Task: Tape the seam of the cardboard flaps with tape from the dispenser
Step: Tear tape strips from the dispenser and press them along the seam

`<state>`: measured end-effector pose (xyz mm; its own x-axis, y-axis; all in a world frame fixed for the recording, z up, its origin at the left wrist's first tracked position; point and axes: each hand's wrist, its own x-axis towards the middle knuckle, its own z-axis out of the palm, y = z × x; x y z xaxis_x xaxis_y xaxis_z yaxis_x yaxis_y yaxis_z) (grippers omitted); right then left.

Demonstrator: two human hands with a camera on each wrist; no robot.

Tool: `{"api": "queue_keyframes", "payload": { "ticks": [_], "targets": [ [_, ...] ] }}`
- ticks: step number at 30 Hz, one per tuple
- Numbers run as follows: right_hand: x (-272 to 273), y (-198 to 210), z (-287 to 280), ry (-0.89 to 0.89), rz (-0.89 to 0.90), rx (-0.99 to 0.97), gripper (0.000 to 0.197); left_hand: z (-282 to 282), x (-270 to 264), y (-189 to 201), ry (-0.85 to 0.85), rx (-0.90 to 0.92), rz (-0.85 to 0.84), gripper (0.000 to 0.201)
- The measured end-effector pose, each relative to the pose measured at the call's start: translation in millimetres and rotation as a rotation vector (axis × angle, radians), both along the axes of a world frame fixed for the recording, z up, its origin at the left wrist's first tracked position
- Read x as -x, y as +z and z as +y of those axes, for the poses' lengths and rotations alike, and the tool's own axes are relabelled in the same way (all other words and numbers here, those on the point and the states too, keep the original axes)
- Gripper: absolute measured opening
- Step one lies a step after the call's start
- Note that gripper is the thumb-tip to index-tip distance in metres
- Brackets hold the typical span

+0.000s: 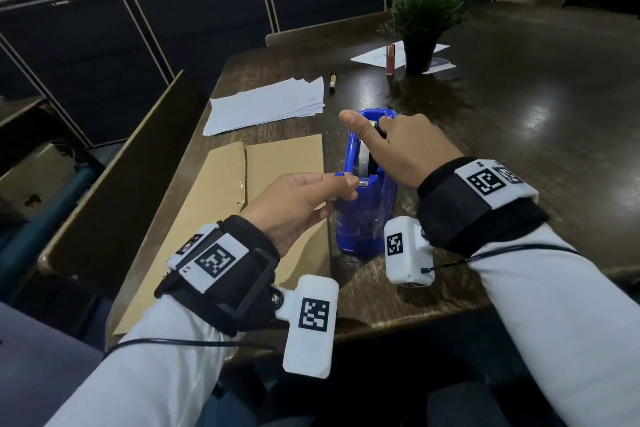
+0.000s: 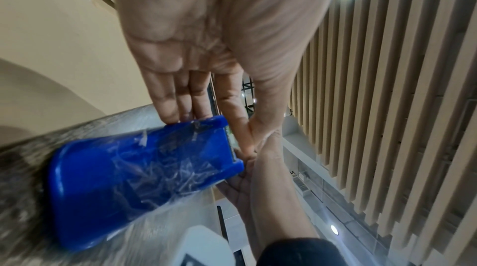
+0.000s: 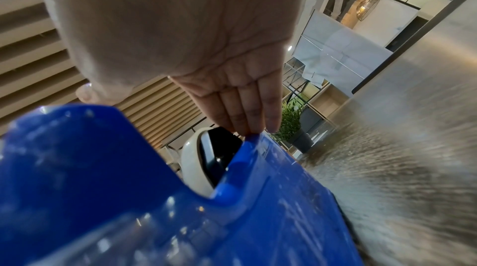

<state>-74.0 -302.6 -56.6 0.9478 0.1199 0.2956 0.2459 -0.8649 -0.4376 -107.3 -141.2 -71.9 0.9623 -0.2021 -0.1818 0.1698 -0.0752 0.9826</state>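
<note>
Your left hand pinches at the blue dispenser's cutter edge, whether on tape you cannot tell; your right hand rests straight fingers on top, steadying it. The cardboard flaps lie just left on the table, seam apparently untaped, so taping remains

White sleeves; black wrist straps bearing white plates with black square codes; white coded camera boxes below; thin black cables.
</note>
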Motion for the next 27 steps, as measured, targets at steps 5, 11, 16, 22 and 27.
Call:
{"api": "queue_keyframes", "payload": {
  "ticks": [5,11,16,22,27],
  "targets": [
    [-2.4,-3.0,-0.8,0.000,-0.009,0.017,0.073,-2.7,5.1,-0.8,-0.022,-0.029,-0.038,0.020],
    [-3.9,-3.1,0.2,0.000,-0.001,0.017,0.074,-2.6,7.4,-0.9,-0.036,-0.042,-0.054,0.023],
    [-4.9,-3.7,-0.2,-0.017,0.001,0.017,0.078,-2.9,8.1,-3.4,-0.051,-0.060,-0.114,0.024],
    [-3.6,-3.2,0.3,-0.029,0.003,0.021,0.077,-0.9,6.0,-7.1,-0.070,-0.171,-0.222,0.033],
    [-2.6,-2.9,0.8,-0.016,0.008,0.012,0.075,1.4,4.6,-9.4,-0.075,-0.285,-0.281,0.033]
  ]
}}
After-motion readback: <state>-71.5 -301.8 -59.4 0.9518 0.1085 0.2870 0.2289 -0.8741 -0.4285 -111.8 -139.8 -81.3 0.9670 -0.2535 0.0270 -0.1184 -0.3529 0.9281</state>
